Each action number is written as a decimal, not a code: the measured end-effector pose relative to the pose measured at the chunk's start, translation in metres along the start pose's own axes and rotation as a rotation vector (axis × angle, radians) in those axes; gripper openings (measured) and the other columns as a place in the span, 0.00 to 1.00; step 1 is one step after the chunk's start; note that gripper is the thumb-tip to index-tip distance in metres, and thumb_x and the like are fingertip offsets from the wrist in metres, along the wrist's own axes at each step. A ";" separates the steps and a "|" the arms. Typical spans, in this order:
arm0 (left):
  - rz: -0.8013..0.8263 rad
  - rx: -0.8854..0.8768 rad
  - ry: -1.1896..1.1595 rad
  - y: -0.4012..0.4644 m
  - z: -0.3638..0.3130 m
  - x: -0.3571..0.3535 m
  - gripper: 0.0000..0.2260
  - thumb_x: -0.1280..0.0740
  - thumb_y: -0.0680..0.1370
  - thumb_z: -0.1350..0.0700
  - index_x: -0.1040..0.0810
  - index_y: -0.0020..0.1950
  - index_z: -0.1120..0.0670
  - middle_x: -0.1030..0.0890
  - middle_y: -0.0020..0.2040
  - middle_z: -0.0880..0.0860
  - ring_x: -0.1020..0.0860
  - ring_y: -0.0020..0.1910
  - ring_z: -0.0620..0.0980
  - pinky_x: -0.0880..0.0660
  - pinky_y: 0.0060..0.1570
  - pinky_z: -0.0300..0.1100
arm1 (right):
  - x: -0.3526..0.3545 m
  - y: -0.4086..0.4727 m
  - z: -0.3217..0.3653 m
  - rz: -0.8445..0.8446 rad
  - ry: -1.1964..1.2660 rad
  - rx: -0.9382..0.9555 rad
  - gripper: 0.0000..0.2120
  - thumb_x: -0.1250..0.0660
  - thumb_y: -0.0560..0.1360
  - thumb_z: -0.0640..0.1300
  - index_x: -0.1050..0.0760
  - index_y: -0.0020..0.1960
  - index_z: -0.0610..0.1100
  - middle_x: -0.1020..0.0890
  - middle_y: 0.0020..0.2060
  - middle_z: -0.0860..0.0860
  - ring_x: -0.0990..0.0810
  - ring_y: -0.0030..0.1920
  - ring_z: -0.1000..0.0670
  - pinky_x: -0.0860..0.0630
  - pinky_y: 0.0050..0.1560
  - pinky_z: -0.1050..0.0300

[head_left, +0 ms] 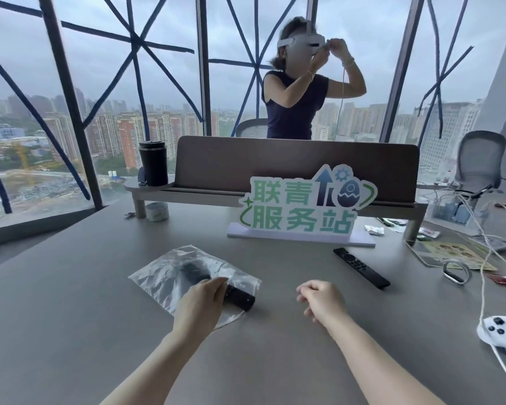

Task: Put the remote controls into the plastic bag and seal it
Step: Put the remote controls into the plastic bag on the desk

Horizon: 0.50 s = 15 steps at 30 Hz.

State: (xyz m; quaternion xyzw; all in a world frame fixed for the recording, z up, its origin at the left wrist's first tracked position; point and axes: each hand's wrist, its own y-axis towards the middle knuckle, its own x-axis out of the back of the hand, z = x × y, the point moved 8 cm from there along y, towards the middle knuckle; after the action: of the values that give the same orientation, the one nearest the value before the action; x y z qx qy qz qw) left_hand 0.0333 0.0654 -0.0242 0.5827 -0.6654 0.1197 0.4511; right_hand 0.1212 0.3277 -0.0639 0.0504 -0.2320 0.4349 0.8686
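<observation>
A clear plastic bag (170,273) lies flat on the grey desk (70,287). One black remote control (240,298) is partly inside it, its near end sticking out of the bag's mouth on the right. My left hand (202,302) rests on the bag's near edge and pinches that remote. A second black remote control (361,267) lies bare on the desk to the right, below the sign. My right hand (322,301) hovers between the bag and the second remote, fingers loosely curled, holding nothing.
A green-lettered sign (301,209) stands behind the remotes before a desk shelf (295,168). A black tumbler (153,163) sits at its left end. Cables, a wristband (456,271) and a white controller (500,333) crowd the right. A person in a headset (297,103) stands beyond.
</observation>
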 end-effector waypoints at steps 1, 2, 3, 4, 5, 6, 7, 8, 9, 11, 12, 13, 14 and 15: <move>0.011 0.007 0.005 0.001 0.001 -0.006 0.11 0.43 0.78 0.48 0.21 0.48 0.45 0.18 0.46 0.49 0.21 0.45 0.55 0.24 0.42 0.48 | 0.022 0.012 -0.011 -0.058 -0.042 -0.016 0.10 0.38 0.77 0.42 0.18 0.44 0.47 0.14 0.43 0.49 0.22 0.30 0.49 0.29 0.29 0.58; 0.022 0.016 0.015 0.003 0.002 -0.012 0.11 0.43 0.78 0.48 0.22 0.45 0.47 0.19 0.45 0.49 0.21 0.44 0.55 0.24 0.42 0.48 | 0.044 0.023 -0.020 -0.120 -0.097 -0.020 0.10 0.39 0.77 0.42 0.19 0.51 0.47 0.14 0.50 0.48 0.21 0.35 0.47 0.26 0.34 0.56; 0.032 0.025 0.026 0.006 0.003 -0.018 0.11 0.43 0.77 0.49 0.22 0.44 0.48 0.20 0.45 0.49 0.21 0.43 0.55 0.24 0.42 0.48 | 0.065 0.034 -0.029 -0.180 -0.144 -0.026 0.14 0.40 0.77 0.42 0.21 0.59 0.47 0.16 0.55 0.46 0.20 0.38 0.45 0.24 0.39 0.54; 0.042 0.039 0.036 0.008 0.002 -0.023 0.11 0.43 0.77 0.50 0.22 0.43 0.49 0.20 0.46 0.49 0.21 0.44 0.55 0.24 0.42 0.48 | 0.084 0.042 -0.036 -0.229 -0.193 -0.038 0.18 0.40 0.77 0.43 0.24 0.65 0.47 0.18 0.59 0.44 0.20 0.41 0.43 0.22 0.43 0.51; 0.045 0.056 0.043 0.011 0.003 -0.028 0.10 0.42 0.77 0.51 0.22 0.44 0.49 0.20 0.47 0.50 0.21 0.45 0.55 0.24 0.43 0.48 | 0.101 0.051 -0.043 -0.273 -0.260 -0.046 0.20 0.41 0.77 0.44 0.27 0.69 0.46 0.20 0.62 0.41 0.19 0.46 0.41 0.21 0.49 0.49; 0.045 0.081 0.042 0.014 0.003 -0.031 0.10 0.42 0.76 0.53 0.21 0.47 0.48 0.19 0.50 0.50 0.21 0.48 0.56 0.25 0.44 0.46 | 0.114 0.057 -0.046 -0.310 -0.337 -0.050 0.21 0.41 0.78 0.45 0.29 0.70 0.44 0.23 0.64 0.40 0.20 0.53 0.39 0.22 0.54 0.47; 0.046 0.107 0.037 0.017 0.003 -0.034 0.11 0.43 0.76 0.54 0.22 0.52 0.46 0.19 0.53 0.51 0.21 0.51 0.57 0.27 0.45 0.45 | 0.124 0.064 -0.049 -0.332 -0.404 -0.049 0.21 0.41 0.79 0.46 0.30 0.70 0.42 0.25 0.66 0.39 0.22 0.59 0.37 0.24 0.58 0.45; 0.054 0.127 0.039 0.020 0.001 -0.037 0.14 0.43 0.76 0.54 0.24 0.57 0.44 0.19 0.56 0.51 0.22 0.53 0.57 0.28 0.46 0.45 | 0.131 0.072 -0.053 -0.337 -0.450 -0.055 0.21 0.42 0.80 0.47 0.31 0.70 0.41 0.27 0.68 0.39 0.24 0.63 0.37 0.26 0.60 0.45; 0.068 0.134 0.046 0.023 0.001 -0.040 0.16 0.44 0.76 0.55 0.26 0.59 0.42 0.18 0.57 0.52 0.22 0.54 0.57 0.27 0.47 0.46 | 0.134 0.078 -0.057 -0.331 -0.477 -0.064 0.22 0.42 0.81 0.49 0.32 0.71 0.40 0.28 0.69 0.39 0.26 0.65 0.37 0.27 0.61 0.45; 0.089 0.120 0.066 0.027 -0.002 -0.045 0.15 0.44 0.76 0.54 0.25 0.59 0.42 0.17 0.55 0.55 0.21 0.53 0.59 0.26 0.47 0.46 | 0.137 0.087 -0.062 -0.331 -0.498 -0.092 0.22 0.43 0.81 0.51 0.33 0.71 0.40 0.27 0.69 0.40 0.26 0.66 0.37 0.28 0.60 0.44; 0.091 0.112 0.076 0.028 -0.003 -0.045 0.14 0.43 0.76 0.54 0.24 0.57 0.42 0.17 0.54 0.55 0.21 0.52 0.59 0.26 0.46 0.46 | 0.138 0.089 -0.063 -0.345 -0.508 -0.105 0.21 0.42 0.81 0.51 0.32 0.70 0.41 0.25 0.67 0.40 0.25 0.65 0.37 0.27 0.59 0.44; 0.086 0.101 0.085 0.030 -0.003 -0.045 0.13 0.42 0.76 0.53 0.23 0.56 0.42 0.16 0.53 0.55 0.21 0.51 0.59 0.25 0.46 0.46 | 0.137 0.091 -0.065 -0.362 -0.519 -0.112 0.19 0.41 0.81 0.50 0.30 0.68 0.42 0.24 0.65 0.41 0.24 0.63 0.37 0.26 0.57 0.44; 0.077 0.086 0.098 0.031 -0.003 -0.044 0.12 0.42 0.76 0.51 0.22 0.54 0.42 0.16 0.51 0.55 0.21 0.50 0.59 0.25 0.45 0.47 | 0.136 0.091 -0.065 -0.374 -0.536 -0.112 0.18 0.39 0.80 0.50 0.28 0.65 0.42 0.23 0.64 0.41 0.22 0.61 0.37 0.25 0.55 0.45; 0.067 0.074 0.110 0.033 -0.001 -0.044 0.11 0.42 0.76 0.50 0.21 0.52 0.43 0.16 0.50 0.54 0.20 0.49 0.59 0.24 0.45 0.47 | 0.134 0.091 -0.065 -0.378 -0.560 -0.106 0.17 0.37 0.79 0.49 0.27 0.64 0.42 0.24 0.63 0.41 0.21 0.59 0.37 0.25 0.54 0.46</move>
State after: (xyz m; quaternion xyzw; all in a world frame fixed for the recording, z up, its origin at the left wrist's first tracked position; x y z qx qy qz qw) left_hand 0.0009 0.1051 -0.0441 0.5686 -0.6539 0.1911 0.4610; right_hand 0.1425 0.5004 -0.0717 0.1645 -0.4703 0.2231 0.8379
